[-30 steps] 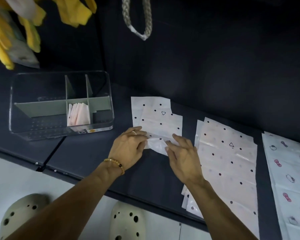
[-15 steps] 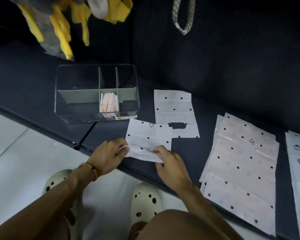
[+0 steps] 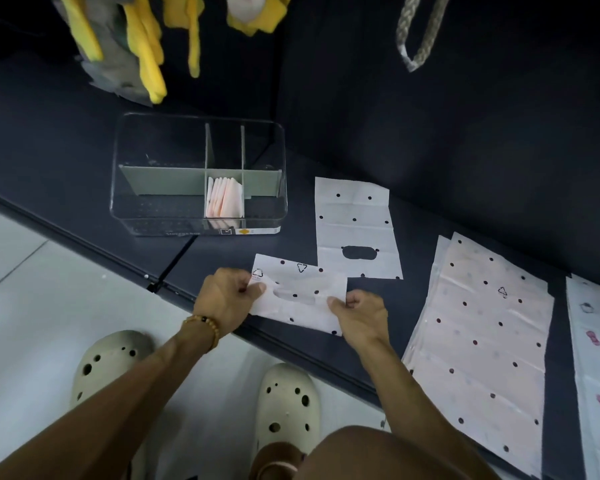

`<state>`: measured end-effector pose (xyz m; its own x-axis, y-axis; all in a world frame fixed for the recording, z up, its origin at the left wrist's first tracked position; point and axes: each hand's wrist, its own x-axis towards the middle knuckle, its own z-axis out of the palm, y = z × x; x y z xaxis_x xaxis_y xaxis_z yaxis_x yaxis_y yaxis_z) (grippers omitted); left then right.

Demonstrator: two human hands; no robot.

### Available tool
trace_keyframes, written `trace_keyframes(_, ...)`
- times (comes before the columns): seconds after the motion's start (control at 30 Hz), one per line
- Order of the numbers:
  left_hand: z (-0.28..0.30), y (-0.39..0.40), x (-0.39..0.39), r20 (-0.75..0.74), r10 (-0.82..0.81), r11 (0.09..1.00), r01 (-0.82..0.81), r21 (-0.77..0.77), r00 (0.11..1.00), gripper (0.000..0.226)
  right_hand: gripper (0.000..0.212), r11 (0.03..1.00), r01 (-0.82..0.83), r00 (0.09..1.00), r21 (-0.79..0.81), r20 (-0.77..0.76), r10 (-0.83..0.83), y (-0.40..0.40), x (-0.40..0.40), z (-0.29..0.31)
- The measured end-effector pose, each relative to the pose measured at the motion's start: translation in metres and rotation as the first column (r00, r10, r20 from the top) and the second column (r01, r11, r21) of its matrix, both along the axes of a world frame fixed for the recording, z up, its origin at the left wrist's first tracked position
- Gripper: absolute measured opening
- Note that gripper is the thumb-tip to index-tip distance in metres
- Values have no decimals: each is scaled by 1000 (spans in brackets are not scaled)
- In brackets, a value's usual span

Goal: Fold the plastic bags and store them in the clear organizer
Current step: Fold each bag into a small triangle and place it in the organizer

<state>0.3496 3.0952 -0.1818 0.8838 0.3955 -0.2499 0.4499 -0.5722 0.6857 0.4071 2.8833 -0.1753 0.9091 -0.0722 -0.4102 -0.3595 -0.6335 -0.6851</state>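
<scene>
1. We are looking down at a dark counter [image 3: 430, 258]. Our left hand [image 3: 227, 299] and right hand [image 3: 359, 315] each pinch one end of a white, black-dotted plastic bag [image 3: 302, 296] at the near edge of the counter, thumbs on top and fingers curled beneath.

2. The bag is partly folded and lies slightly askew, with its near side overhanging the counter edge. If either pinch loosens, we judge the slippery film could slide off toward the floor, or the layers could spring apart and undo the fold.

3. The clear organizer [image 3: 198, 223] stands farther back to the left, well apart from the hands. One middle compartment holds a row of folded bags [image 3: 224, 200] standing upright; the other compartments look empty. A loosely folded bag may not fit beside them, or may push them over.

4. A second dotted bag [image 3: 355, 230] lies flat just beyond the held one, its near corner close to it. A sweeping fold could drag or crumple it.

5. A stack of unfolded bags [image 3: 482, 341] lies to the right, near the right forearm; an elbow could nudge it over the edge.
</scene>
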Motion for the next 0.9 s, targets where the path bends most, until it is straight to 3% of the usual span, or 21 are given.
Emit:
trace_keyframes(0.13,-2,-6,5,-143,13,980,16,200,990,44,24,998,29,995,-58,99,-23,7,0,2)
trace_keyframes(0.33,-6,-12,7,-101,64,931,-23,365,993,39,26,986,-18,999,-168,32,24,8,2,3)
trace_keyframes(0.47,-12,-14,6,-118,24,859,40,511,993,40,24,982,-19,1000,-189,16,23,11,4,3)
trace_keyframes(0.7,-10,-11,4,-173,-33,789,131,600,984,47,22,979,-77,997,-190,7,80,5,6,3)
trace_keyframes(0.77,-7,-11,0,-96,-46,783,96,615,994,46,21,980,-73,997,-185,14,77,5,6,1)
trace_keyframes(0.83,-4,-12,-5,32,-204,767,139,626,979,43,20,981,-64,997,-184,27,70,6,6,0)
trace_keyframes(0.9,-7,-15,-11,52,-437,708,308,635,898,49,17,979,-67,997,-194,32,75,6,5,-1)
